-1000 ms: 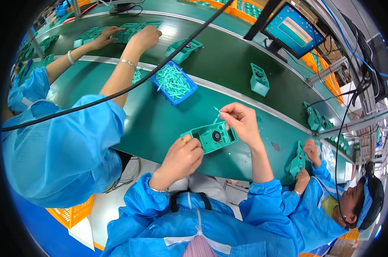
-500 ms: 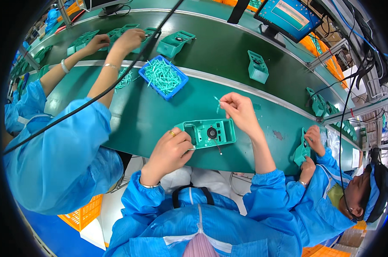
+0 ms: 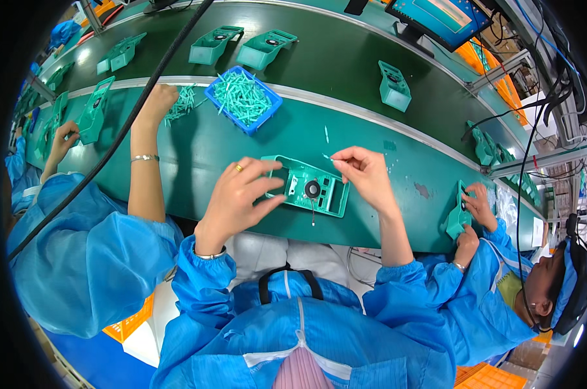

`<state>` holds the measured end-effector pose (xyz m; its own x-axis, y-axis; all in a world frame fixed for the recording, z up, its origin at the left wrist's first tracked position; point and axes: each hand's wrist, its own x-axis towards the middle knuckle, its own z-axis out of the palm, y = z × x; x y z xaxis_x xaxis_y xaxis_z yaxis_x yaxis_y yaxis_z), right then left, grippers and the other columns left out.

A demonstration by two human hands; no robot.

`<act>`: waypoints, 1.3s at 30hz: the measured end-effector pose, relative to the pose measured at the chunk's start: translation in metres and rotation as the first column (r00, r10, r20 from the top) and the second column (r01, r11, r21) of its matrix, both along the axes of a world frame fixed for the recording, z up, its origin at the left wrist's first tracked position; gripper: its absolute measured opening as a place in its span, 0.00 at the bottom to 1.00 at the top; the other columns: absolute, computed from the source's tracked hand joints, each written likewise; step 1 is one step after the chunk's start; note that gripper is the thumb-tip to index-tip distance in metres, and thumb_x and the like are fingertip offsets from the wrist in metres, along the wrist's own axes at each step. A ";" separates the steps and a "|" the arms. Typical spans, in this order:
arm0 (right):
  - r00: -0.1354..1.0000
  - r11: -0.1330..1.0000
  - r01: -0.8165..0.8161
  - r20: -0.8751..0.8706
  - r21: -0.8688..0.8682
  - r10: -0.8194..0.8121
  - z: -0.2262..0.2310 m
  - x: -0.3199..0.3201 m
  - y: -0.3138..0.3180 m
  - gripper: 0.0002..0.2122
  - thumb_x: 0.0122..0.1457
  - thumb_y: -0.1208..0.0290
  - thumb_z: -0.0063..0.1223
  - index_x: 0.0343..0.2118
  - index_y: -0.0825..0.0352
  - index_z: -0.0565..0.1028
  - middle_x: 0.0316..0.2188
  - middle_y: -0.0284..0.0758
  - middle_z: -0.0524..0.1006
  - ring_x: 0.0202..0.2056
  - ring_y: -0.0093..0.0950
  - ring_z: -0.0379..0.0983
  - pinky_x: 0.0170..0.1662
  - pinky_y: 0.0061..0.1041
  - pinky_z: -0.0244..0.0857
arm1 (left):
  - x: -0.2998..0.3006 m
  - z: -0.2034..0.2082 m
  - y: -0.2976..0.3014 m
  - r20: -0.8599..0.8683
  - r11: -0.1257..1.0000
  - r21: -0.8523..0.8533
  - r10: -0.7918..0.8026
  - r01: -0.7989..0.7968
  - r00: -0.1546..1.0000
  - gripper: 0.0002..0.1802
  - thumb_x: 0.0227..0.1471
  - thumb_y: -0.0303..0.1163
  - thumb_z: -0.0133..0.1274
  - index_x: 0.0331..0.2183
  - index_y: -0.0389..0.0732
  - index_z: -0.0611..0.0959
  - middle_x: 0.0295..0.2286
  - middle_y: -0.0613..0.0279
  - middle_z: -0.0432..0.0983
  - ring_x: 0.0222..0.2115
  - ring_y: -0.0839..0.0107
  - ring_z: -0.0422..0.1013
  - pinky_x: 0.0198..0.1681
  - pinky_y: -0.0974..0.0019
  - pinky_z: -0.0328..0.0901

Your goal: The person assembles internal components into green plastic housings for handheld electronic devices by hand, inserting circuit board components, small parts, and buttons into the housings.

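A green plastic housing (image 3: 335, 206) with a round black speaker (image 3: 312, 188) lies open side up on the green work surface in front of me. A thin wire with a small connector hangs over its near edge. My left hand (image 3: 238, 194) hovers at the housing's left end, fingers spread, with nothing held; whether the fingertips touch it I cannot tell. Above its far right corner, my right hand (image 3: 366, 176) pinches a small thin green plastic piece (image 3: 326, 155) between thumb and forefinger. A similar green piece (image 3: 326, 134) lies on the surface just beyond.
A blue bin (image 3: 275, 110) full of green pieces stands far left of the housing, beside a loose pile (image 3: 182, 104). Several housings (image 3: 265, 48) sit on the darker strip behind the metal rail. Co-workers handle housings at left and right (image 3: 459, 217). A black cable crosses the upper left.
My left hand has let go of the housing and spread its fingers. The housing has turned slightly clockwise and shifted left. The co-worker at left now has housings on the near side of the rail.
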<state>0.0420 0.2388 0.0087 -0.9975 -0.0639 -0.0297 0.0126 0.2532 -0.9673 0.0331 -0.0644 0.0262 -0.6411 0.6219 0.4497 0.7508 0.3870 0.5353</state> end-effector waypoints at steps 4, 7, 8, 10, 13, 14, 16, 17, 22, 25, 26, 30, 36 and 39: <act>0.996 0.992 0.089 0.003 -0.088 -0.089 -0.014 0.032 -0.002 0.05 0.65 0.80 0.62 0.41 0.73 0.82 0.33 0.31 0.82 0.30 0.15 0.74 0.32 0.17 0.69 | -0.012 0.000 0.020 -0.044 0.986 0.070 0.154 -0.151 0.987 0.21 0.44 0.24 0.70 0.44 0.39 0.86 0.50 0.55 0.79 0.45 0.53 0.75 0.50 0.54 0.70; 0.986 0.985 0.149 -0.066 -0.082 -0.155 -0.029 0.052 -0.011 0.03 0.63 0.82 0.62 0.39 0.72 0.81 0.36 0.32 0.80 0.33 0.17 0.75 0.36 0.18 0.69 | -0.034 -0.005 0.032 0.075 0.995 0.020 0.093 -0.095 0.993 0.20 0.48 0.24 0.68 0.46 0.37 0.86 0.49 0.53 0.80 0.49 0.49 0.75 0.54 0.53 0.69; 0.984 0.983 0.156 -0.070 -0.099 -0.163 -0.032 0.059 -0.016 0.03 0.63 0.82 0.62 0.39 0.72 0.81 0.36 0.32 0.80 0.33 0.17 0.75 0.36 0.18 0.69 | -0.036 -0.009 0.034 0.067 0.996 0.005 0.087 -0.088 0.994 0.20 0.48 0.24 0.68 0.46 0.37 0.86 0.49 0.53 0.80 0.49 0.49 0.75 0.54 0.53 0.69; 0.963 0.981 0.185 -0.186 -0.063 -0.194 -0.037 0.072 -0.029 0.04 0.62 0.83 0.63 0.39 0.71 0.81 0.35 0.33 0.80 0.33 0.18 0.75 0.36 0.19 0.69 | -0.042 -0.022 0.039 0.271 1.000 -0.001 0.018 -0.019 0.962 0.20 0.49 0.24 0.67 0.47 0.36 0.86 0.45 0.52 0.81 0.47 0.49 0.75 0.54 0.54 0.70; 0.939 0.969 0.243 -0.238 -0.056 -0.249 -0.046 0.084 -0.042 0.04 0.61 0.83 0.63 0.38 0.71 0.81 0.35 0.34 0.80 0.32 0.21 0.75 0.34 0.21 0.68 | -0.033 -0.031 0.041 0.372 0.995 0.081 0.017 -0.050 0.928 0.17 0.53 0.23 0.65 0.46 0.36 0.87 0.40 0.53 0.82 0.43 0.56 0.77 0.49 0.59 0.70; 0.928 0.968 0.249 -0.280 -0.027 -0.247 -0.048 0.086 -0.046 0.04 0.60 0.83 0.63 0.38 0.71 0.81 0.35 0.34 0.80 0.32 0.21 0.75 0.34 0.21 0.67 | -0.027 -0.029 0.039 0.441 0.986 0.119 0.051 -0.115 0.896 0.16 0.54 0.23 0.65 0.46 0.36 0.87 0.40 0.53 0.82 0.42 0.59 0.77 0.46 0.61 0.70; 0.914 0.961 0.268 -0.296 -0.070 -0.276 -0.051 0.086 -0.050 0.05 0.60 0.84 0.63 0.38 0.72 0.81 0.35 0.34 0.80 0.32 0.23 0.75 0.33 0.22 0.67 | -0.015 -0.027 0.038 0.422 0.985 0.083 0.103 -0.152 0.901 0.14 0.55 0.22 0.63 0.45 0.36 0.88 0.38 0.54 0.82 0.38 0.62 0.77 0.41 0.63 0.69; 0.915 0.961 0.261 -0.294 -0.094 -0.277 -0.050 0.085 -0.050 0.05 0.60 0.84 0.63 0.38 0.72 0.81 0.35 0.34 0.80 0.32 0.23 0.75 0.33 0.22 0.67 | -0.011 -0.028 0.037 0.365 0.979 0.061 0.159 -0.194 0.917 0.13 0.55 0.22 0.63 0.44 0.36 0.88 0.37 0.54 0.83 0.36 0.62 0.77 0.39 0.63 0.69; 0.907 0.956 0.253 -0.305 -0.151 -0.289 -0.046 0.084 -0.054 0.06 0.60 0.85 0.63 0.38 0.72 0.81 0.35 0.35 0.80 0.32 0.23 0.75 0.33 0.23 0.68 | 0.020 -0.023 0.024 0.370 0.915 0.027 0.366 -0.403 0.854 0.08 0.55 0.22 0.61 0.39 0.34 0.88 0.33 0.48 0.82 0.34 0.53 0.78 0.38 0.58 0.70; 0.891 0.965 0.223 -0.371 -0.139 -0.260 -0.042 0.087 -0.058 0.06 0.59 0.85 0.64 0.38 0.71 0.81 0.35 0.37 0.81 0.32 0.25 0.77 0.33 0.24 0.70 | 0.033 -0.010 0.018 0.283 0.879 -0.052 0.468 -0.473 0.837 0.06 0.55 0.21 0.60 0.37 0.33 0.87 0.31 0.47 0.82 0.30 0.51 0.78 0.36 0.58 0.70; 0.889 0.963 0.226 -0.374 -0.145 -0.264 -0.039 0.088 -0.059 0.06 0.59 0.85 0.64 0.38 0.71 0.81 0.35 0.37 0.81 0.32 0.25 0.77 0.33 0.24 0.70 | 0.038 -0.007 0.017 0.253 0.843 -0.095 0.535 -0.529 0.806 0.06 0.55 0.21 0.60 0.37 0.32 0.87 0.31 0.47 0.82 0.30 0.50 0.78 0.35 0.57 0.70; 0.857 0.964 0.227 -0.441 -0.140 -0.266 -0.027 0.096 -0.057 0.07 0.58 0.86 0.65 0.38 0.70 0.82 0.35 0.39 0.81 0.33 0.29 0.79 0.33 0.27 0.72 | 0.051 -0.010 0.013 0.157 0.811 -0.185 0.582 -0.555 0.798 0.08 0.56 0.21 0.60 0.39 0.32 0.85 0.28 0.45 0.80 0.28 0.49 0.78 0.33 0.53 0.70; 0.836 0.957 0.267 -0.466 -0.117 -0.290 -0.019 0.102 -0.055 0.08 0.56 0.88 0.66 0.37 0.72 0.83 0.35 0.39 0.82 0.31 0.24 0.78 0.32 0.23 0.72 | 0.066 -0.004 0.041 0.379 0.856 -0.220 0.517 -0.468 0.767 0.26 0.56 0.22 0.60 0.55 0.35 0.73 0.23 0.47 0.79 0.20 0.53 0.77 0.25 0.53 0.70; 0.831 0.950 0.289 -0.461 -0.121 -0.312 -0.019 0.103 -0.055 0.08 0.55 0.88 0.66 0.37 0.72 0.83 0.34 0.38 0.81 0.31 0.24 0.77 0.31 0.23 0.71 | 0.071 -0.010 0.056 0.395 0.896 -0.109 0.437 -0.431 0.808 0.30 0.56 0.23 0.63 0.58 0.36 0.72 0.22 0.54 0.78 0.17 0.68 0.75 0.21 0.62 0.67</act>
<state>0.1455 0.1836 -0.0104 -0.8615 0.2515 0.4411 -0.3760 0.2678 -0.8871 0.1038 -0.0088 0.0165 -0.9666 0.2402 0.0895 0.2255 0.6309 0.7424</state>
